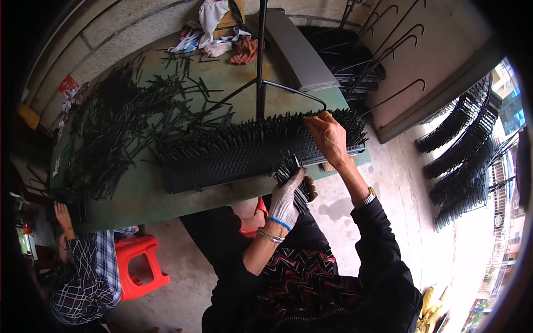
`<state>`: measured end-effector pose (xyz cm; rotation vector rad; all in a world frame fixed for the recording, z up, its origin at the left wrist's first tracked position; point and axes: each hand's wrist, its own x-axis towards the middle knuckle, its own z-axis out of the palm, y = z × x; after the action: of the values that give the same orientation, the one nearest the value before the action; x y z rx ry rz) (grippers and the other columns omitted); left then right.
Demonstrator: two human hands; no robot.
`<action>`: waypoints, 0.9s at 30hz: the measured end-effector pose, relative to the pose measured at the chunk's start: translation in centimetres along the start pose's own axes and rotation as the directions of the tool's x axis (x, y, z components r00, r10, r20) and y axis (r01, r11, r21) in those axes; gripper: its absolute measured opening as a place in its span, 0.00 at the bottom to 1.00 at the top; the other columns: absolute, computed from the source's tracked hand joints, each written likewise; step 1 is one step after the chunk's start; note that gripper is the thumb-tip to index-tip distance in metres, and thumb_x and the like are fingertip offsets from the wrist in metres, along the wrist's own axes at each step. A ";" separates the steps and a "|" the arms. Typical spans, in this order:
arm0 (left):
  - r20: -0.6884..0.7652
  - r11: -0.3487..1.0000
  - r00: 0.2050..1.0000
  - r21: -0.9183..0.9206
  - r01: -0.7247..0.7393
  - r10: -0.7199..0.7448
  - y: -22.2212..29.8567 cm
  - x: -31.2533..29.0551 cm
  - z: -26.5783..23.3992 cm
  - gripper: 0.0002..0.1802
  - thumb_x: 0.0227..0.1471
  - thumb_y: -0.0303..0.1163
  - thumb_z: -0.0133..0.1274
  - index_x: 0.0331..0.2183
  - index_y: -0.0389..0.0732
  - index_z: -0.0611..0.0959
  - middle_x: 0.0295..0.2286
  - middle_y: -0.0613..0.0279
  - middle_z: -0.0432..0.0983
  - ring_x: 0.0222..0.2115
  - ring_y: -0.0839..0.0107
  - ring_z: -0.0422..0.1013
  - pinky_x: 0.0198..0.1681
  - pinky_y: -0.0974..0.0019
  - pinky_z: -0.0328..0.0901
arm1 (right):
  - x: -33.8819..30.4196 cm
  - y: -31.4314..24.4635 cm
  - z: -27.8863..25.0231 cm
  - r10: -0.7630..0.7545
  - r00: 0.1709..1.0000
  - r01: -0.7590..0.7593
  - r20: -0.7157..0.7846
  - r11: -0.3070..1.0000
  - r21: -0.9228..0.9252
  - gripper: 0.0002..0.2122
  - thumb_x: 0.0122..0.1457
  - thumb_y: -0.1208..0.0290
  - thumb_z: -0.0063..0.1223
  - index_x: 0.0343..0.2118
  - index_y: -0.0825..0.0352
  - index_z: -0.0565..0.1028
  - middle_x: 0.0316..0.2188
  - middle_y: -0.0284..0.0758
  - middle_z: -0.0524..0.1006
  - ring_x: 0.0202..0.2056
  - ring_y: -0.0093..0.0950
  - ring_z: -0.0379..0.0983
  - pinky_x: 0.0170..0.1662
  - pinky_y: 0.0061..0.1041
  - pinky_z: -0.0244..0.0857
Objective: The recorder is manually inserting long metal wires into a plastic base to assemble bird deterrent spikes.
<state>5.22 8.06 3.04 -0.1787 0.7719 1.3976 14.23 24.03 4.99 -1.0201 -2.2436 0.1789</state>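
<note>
A long black perforated board (222,158) lies slantwise along the near side of the green table (119,208). Thin black sticks (214,136) stand upright in many of its holes, packed along the far side; the nearer rows of holes are bare. In front of the board, my left hand (286,200), in a white glove, is closed round a bundle of black sticks (287,168). My bare right hand (328,136) reaches over the board's right part. Its fingertips are pinched together among the standing sticks, and whatever they hold is hidden.
A large heap of loose black sticks (111,130) covers the table's left. Behind the board stand a black metal pole (260,61), grey flat sheets (302,53) and a pile of cloths (214,28). At left, a co-worker's hand (63,215) touches the table edge, near a red stool (139,266).
</note>
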 end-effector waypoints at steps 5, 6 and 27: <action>0.034 0.999 0.999 0.034 0.018 -0.019 -0.1 0.5 -0.6 0.08 0.53 0.34 0.56 0.33 0.40 0.81 0.25 0.61 0.76 0.23 0.69 0.74 0.27 0.63 0.72 | 0.0 -0.2 -0.2 0.001 1.000 0.000 0.016 0.999 -0.043 0.08 0.54 0.68 0.56 0.37 0.58 0.80 0.29 0.34 0.74 0.30 0.32 0.73 0.32 0.28 0.67; 0.036 0.999 0.999 0.036 0.019 -0.021 -0.1 0.5 -0.6 0.08 0.53 0.34 0.57 0.32 0.40 0.81 0.25 0.61 0.76 0.23 0.69 0.74 0.27 0.64 0.72 | 0.0 -0.2 -0.1 0.001 1.000 0.000 0.016 0.999 -0.045 0.08 0.54 0.68 0.56 0.37 0.58 0.80 0.29 0.34 0.74 0.30 0.32 0.73 0.32 0.28 0.67; 0.002 0.999 0.999 -0.026 0.040 -0.040 0.3 1.5 -1.1 0.07 0.54 0.33 0.55 0.34 0.41 0.80 0.26 0.62 0.76 0.26 0.71 0.74 0.29 0.64 0.72 | -0.4 -0.4 2.1 -0.046 0.992 0.045 -0.118 0.999 -0.013 0.06 0.54 0.80 0.52 0.35 0.67 0.74 0.28 0.39 0.73 0.30 0.38 0.73 0.32 0.30 0.68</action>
<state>4.48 8.73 1.41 -0.2118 0.7451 1.3706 12.87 23.80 3.32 -0.9592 -2.1600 0.0846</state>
